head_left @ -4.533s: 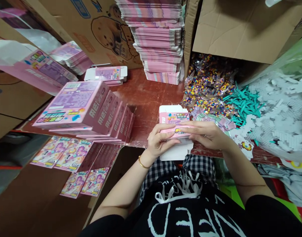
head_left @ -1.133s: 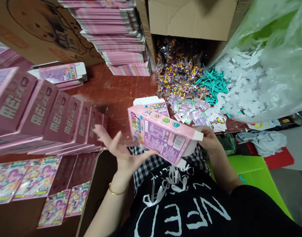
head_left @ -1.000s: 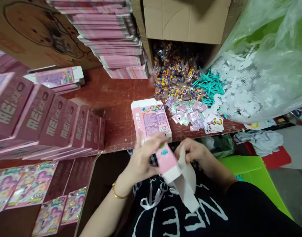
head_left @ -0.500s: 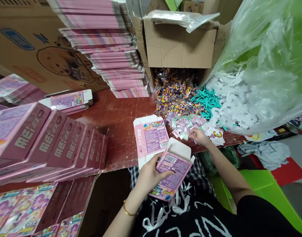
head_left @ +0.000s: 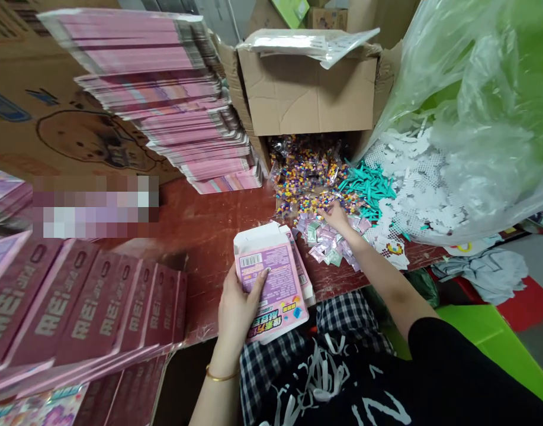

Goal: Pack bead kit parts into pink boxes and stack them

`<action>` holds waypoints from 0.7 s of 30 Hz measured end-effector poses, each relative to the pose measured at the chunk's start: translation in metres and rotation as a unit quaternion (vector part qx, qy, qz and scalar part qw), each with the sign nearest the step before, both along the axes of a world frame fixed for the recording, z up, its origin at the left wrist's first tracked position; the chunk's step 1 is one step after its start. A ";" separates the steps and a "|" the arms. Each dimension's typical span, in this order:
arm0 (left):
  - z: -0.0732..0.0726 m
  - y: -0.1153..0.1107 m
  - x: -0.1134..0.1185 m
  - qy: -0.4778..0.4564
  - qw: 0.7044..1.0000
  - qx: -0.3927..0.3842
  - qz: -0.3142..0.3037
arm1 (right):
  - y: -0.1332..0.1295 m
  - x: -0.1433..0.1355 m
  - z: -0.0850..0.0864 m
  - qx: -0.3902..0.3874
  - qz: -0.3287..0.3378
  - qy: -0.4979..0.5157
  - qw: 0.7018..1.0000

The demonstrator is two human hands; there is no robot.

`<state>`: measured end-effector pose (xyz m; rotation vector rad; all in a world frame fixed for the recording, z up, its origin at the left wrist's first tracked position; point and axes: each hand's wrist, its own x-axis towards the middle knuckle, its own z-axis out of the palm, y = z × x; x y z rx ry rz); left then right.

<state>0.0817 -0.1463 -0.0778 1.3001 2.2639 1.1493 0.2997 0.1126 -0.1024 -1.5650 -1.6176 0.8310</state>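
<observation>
My left hand (head_left: 238, 299) grips a pink and purple flat carton (head_left: 278, 278), its printed back facing up and its white flap end pointing away from me. Behind it, a second pink carton (head_left: 303, 277) lies on the table, mostly hidden. My right hand (head_left: 337, 218) reaches over small shiny sachets (head_left: 327, 241), fingers stretched toward the clear bags of mixed coloured beads (head_left: 313, 177). The fingertips are at the nearest bead bags; I see nothing held in them. Teal pointed plastic pieces (head_left: 369, 186) lie heaped to the right of the beads.
White perforated pieces (head_left: 415, 171) spill from a big clear plastic bag (head_left: 484, 130) at right. An opened cardboard box (head_left: 309, 89) stands behind the beads. Tall stacks of flat pink cartons (head_left: 164, 112) rise at back left. Filled-out cartons (head_left: 89, 296) stand in a row at left.
My left hand has moved the carton left and away from me, partly over the other carton. My right hand has gone from the sachets up to the bead bags.
</observation>
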 end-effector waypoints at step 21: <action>-0.006 0.005 0.149 -0.583 0.774 -0.116 -0.217 | -0.064 0.211 -0.012 -0.023 0.072 -0.270 0.960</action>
